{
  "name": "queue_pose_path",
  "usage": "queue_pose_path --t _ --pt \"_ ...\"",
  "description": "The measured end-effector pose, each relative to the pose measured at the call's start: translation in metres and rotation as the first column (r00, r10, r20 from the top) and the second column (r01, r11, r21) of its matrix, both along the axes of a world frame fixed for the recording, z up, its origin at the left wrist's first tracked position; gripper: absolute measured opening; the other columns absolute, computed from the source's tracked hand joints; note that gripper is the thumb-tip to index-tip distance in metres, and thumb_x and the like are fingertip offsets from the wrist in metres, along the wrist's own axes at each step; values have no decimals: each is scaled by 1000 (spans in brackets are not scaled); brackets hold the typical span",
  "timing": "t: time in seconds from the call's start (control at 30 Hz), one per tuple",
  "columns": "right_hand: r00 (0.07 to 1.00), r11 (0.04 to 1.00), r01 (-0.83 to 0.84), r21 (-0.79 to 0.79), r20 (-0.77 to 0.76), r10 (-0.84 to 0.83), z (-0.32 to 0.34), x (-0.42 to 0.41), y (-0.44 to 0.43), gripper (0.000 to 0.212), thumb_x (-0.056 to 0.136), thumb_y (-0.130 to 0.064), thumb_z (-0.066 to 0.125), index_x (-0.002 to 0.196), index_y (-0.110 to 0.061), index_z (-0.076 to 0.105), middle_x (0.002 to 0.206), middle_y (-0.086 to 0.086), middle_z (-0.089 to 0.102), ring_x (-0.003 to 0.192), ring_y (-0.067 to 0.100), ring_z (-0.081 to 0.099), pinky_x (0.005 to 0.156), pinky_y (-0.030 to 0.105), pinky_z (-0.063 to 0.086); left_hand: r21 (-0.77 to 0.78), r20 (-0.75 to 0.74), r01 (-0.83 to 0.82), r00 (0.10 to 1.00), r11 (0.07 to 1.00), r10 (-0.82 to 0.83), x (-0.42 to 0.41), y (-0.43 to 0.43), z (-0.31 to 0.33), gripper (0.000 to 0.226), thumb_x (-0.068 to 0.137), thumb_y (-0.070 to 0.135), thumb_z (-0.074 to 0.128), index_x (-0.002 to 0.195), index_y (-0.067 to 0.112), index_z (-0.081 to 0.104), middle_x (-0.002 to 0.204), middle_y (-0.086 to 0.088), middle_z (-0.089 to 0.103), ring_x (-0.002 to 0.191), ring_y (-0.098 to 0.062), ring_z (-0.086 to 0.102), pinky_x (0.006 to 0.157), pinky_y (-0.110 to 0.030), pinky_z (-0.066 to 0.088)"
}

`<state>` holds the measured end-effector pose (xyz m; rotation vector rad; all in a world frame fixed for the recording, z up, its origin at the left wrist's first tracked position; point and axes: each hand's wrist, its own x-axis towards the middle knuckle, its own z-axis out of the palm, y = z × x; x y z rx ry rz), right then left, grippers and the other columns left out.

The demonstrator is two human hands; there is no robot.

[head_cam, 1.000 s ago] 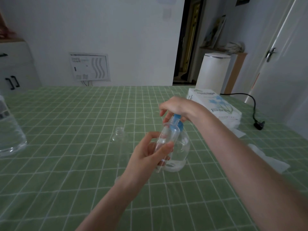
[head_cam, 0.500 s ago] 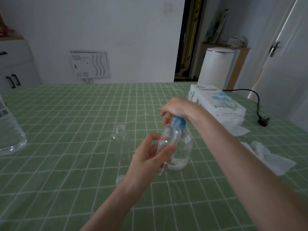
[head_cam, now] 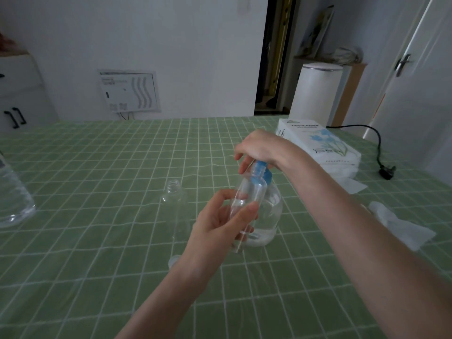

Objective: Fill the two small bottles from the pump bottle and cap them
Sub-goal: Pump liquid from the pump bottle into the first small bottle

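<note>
Tablecloth (head_cam: 97, 167) with green squares is filling the lower half of the frame. The pump bottle (head_cam: 269, 216) is standing on it just right of the middle. It is clear, with only a little liquid sitting low inside, so it is probably feeling light and could tip if pushed sideways. The right hand (head_cam: 261, 148) is lying over the blue pump top (head_cam: 265, 173), fingers bent down around it. The left hand (head_cam: 220, 231) is holding one small bottle (head_cam: 247, 196) by its middle, thumb on one side and fingers on the other, with its mouth up by the pump. It is looking like thin plastic, light and likely slippery when wet, so the wide middle is the safest place to hold. The other small bottle (head_cam: 175, 199) is standing open left of the middle, apart from both hands. A small pale cap (head_cam: 172, 261) (if it is one) is peeking out by the left wrist.
</note>
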<state>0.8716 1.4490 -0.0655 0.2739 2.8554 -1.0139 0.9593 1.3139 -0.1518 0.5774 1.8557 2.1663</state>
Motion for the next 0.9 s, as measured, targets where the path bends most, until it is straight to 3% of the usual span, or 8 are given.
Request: queue_pose_path --t 0.2,0.5,0.7,0.9 --pt "1000 1000 12 14 26 -12 -8 1 -2 35 91 -20 52 121 -3 60 114 17 66 105 32 63 95 41 48 -9 20 -28 999 1000 28 3 1 -3 44 62 46 64 95 18 61 75 1 71 62 -8 61 51 -15 46" --pt "998 996 12 90 -59 -7 2 3 -3 33 94 -20 50 119 -2 61 108 14 70 100 27 66 82 34 49 -33 -32 -33 999 999 32 1 -1 4 43 64 43 63 99 16 60 79 -6 67 64 -11 59 54 -19 48" --pt "999 997 -20 70 -27 22 4 4 -4 30 94 -17 53 116 0 64 105 14 71 100 29 68 89 35 52 -22 -29 -28 999 999 28 1 0 6 39 64 42 64 94 18 60 78 -9 65 63 -14 57 52 -18 46" --pt "1000 999 -28 46 -9 29 0 2 -5 32 94 -18 53 116 3 62 110 21 68 103 35 66 97 44 50 -40 -17 -28 999 999 27 1 -1 2 40 63 46 64 94 21 61 78 -4 69 64 -9 61 54 -18 49"
